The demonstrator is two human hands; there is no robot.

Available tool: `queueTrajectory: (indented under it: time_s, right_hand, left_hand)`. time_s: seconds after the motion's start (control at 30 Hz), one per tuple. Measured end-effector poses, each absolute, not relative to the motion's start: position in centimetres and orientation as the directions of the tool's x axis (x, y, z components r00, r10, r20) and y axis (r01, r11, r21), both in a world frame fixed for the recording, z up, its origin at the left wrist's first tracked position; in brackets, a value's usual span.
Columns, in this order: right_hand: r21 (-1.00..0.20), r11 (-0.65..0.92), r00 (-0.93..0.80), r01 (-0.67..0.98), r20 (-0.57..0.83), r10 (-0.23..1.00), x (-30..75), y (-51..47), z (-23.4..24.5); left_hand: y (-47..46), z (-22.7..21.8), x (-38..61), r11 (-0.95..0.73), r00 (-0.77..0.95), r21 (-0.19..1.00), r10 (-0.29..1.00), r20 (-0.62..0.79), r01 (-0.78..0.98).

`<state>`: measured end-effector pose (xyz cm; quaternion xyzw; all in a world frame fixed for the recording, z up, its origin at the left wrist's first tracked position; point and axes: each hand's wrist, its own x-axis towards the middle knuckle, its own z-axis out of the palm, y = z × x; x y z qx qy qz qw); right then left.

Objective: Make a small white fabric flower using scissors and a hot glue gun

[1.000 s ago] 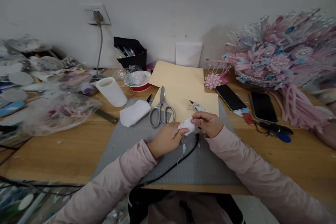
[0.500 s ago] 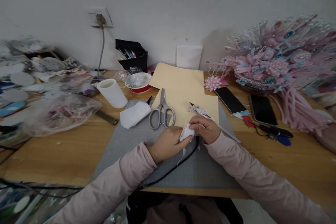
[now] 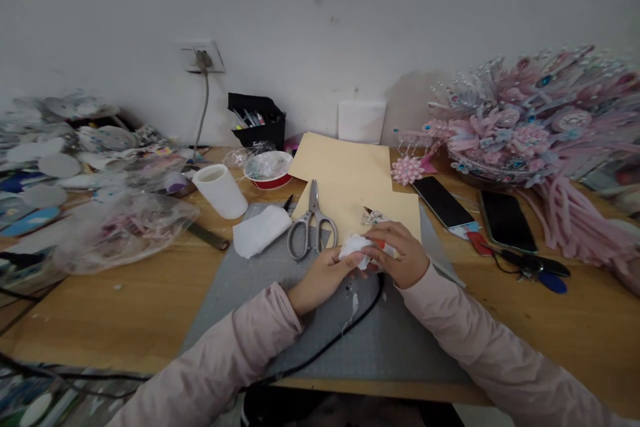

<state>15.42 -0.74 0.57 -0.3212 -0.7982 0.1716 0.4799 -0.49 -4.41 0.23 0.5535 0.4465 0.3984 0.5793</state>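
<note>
A small white piece of cloth or felt (image 3: 354, 248) is held between both hands over the grey cutting mat (image 3: 250, 307). My left hand (image 3: 320, 280) grips its left side, thumb on top. My right hand (image 3: 403, 257) pinches its right side with bent fingers. An orange-red patch (image 3: 383, 244) shows beside the right fingers; what it belongs to is mostly hidden. Beyond that hand, a pointed tool tip (image 3: 369, 211) rests on cream card (image 3: 350, 163). Grey-handled scissors (image 3: 313, 220) lie left of it, near a white sheet piece (image 3: 261, 231). A white scrap (image 3: 355, 305) lies below the hands.
A black cord (image 3: 325, 343) crosses the mat. Left stand a white roll (image 3: 221, 192), a red-white bowl (image 3: 269, 180) and a plastic bag (image 3: 125, 230). At right are two phones (image 3: 443, 201), keys (image 3: 530, 270) and a pink beaded headdress (image 3: 525, 127).
The view has tilted upward, so everything sits lower in the picture. The white piece has been turned in the hands, and the orange-red patch now shows by the right fingers.
</note>
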Motion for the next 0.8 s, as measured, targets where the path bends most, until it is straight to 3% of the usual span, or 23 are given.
queueTrajectory:
  time_s: [0.2,0.33,0.53,0.63,0.8]
  right_hand:
    - [-0.631,0.696,-0.27,0.343,0.643,0.716,15.2,-0.9,0.1]
    - [-0.614,0.719,-0.328,0.327,0.64,0.695,15.3,-0.9,0.2]
    - [-0.471,0.773,-0.425,0.425,0.65,0.63,15.6,-1.0,0.4]
    - [-0.452,0.788,-0.419,0.418,0.674,0.608,15.6,-1.2,0.6]
    - [-0.363,0.871,-0.493,0.33,0.721,0.487,15.5,-1.8,0.9]
  left_hand:
    - [-4.5,0.3,-0.3,0.25,0.346,0.927,0.927,-0.145,-0.281]
    - [-4.3,0.5,-0.8,0.307,0.434,0.905,0.887,-0.159,-0.295]
    - [-4.0,0.3,-1.3,0.311,0.454,0.913,0.875,-0.166,-0.266]
    - [-3.9,0.1,-1.0,0.304,0.399,0.907,0.9,-0.173,-0.291]
    - [-3.2,0.2,-1.1,0.245,0.114,0.876,0.97,-0.217,-0.416]
